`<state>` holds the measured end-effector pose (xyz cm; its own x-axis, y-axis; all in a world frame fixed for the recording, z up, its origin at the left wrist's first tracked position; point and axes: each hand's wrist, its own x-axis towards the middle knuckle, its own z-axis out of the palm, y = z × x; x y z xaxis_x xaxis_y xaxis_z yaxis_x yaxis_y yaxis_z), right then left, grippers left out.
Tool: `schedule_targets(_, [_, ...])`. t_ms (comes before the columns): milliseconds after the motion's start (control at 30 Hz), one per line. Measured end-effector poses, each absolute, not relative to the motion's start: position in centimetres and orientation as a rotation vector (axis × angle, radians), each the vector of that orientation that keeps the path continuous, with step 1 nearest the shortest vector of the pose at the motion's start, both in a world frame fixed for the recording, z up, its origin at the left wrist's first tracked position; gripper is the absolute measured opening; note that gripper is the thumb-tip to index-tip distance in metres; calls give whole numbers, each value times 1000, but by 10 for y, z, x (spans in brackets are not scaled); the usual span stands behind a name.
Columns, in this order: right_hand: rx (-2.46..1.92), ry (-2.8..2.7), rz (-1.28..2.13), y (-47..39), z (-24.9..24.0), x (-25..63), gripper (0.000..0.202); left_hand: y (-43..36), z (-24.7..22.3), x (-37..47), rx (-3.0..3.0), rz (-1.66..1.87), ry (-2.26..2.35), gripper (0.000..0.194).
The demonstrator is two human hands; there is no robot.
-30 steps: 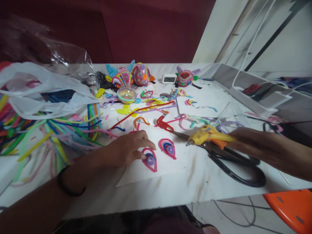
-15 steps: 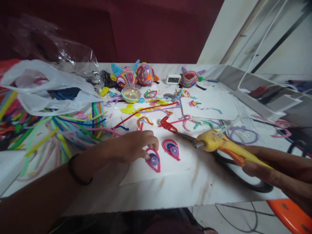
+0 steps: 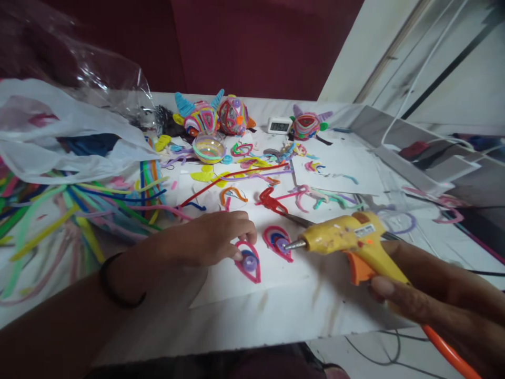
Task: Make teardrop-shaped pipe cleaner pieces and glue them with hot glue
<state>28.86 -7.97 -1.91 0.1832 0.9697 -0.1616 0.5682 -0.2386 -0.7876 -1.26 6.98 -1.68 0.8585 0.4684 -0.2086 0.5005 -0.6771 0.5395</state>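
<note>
In my right hand point(image 3: 430, 295) is a yellow glue gun point(image 3: 347, 237) with an orange trigger. Its metal nozzle points left, at the purple centre of a drop-shaped pipe-cleaner eye point(image 3: 272, 233) with a pink outline and blue inside. A gap between nozzle and eye is hard to judge. My left hand point(image 3: 221, 237) has its fingers closed on the upper edge of a second, matching pipe-cleaner eye point(image 3: 249, 263). Both eyes lie on a white paper sheet point(image 3: 221, 289). Behind the glue gun, partly hidden, lie scissors point(image 3: 298, 219) beside a red pipe-cleaner piece point(image 3: 272, 201).
Loose pipe cleaners point(image 3: 82, 200) and a white plastic bag point(image 3: 71, 163) crowd the left. Colourful decorated balls with horns point(image 3: 201, 118), a small digital clock point(image 3: 279, 125) and a clear bowl point(image 3: 209, 150) stand at the back. A grey tray point(image 3: 398, 147) sits at right.
My right hand has turned the glue gun and brought its nozzle left and slightly down, to the right-hand eye. My left hand stays on the other eye. The view has shifted slightly.
</note>
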Motion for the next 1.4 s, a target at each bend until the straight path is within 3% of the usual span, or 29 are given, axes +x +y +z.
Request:
schedule_targets(167, [-1795, -1377, 1204, -73, -23, 278, 44, 69, -18, -14, 2436, -47, 676, 22])
schedule_targets(300, [-1794, -1354, 1118, -72, -32, 273, 37, 68, -16, -13, 2433, -78, 706, 20])
schedule_targets(633, [-1837, -1489, 911, -66, -29, 258, 47, 68, -17, -13, 2419, -40, 698, 21])
schedule_targets(1067, [-1595, -1602, 1043, -50, -16, 237, 28, 71, -23, -16, 2394, 5, 667, 21])
schedule_targets(1400, [-1658, -1572, 1005, -51, -19, 241, 34, 71, -25, -16, 2403, 19, 662, 20])
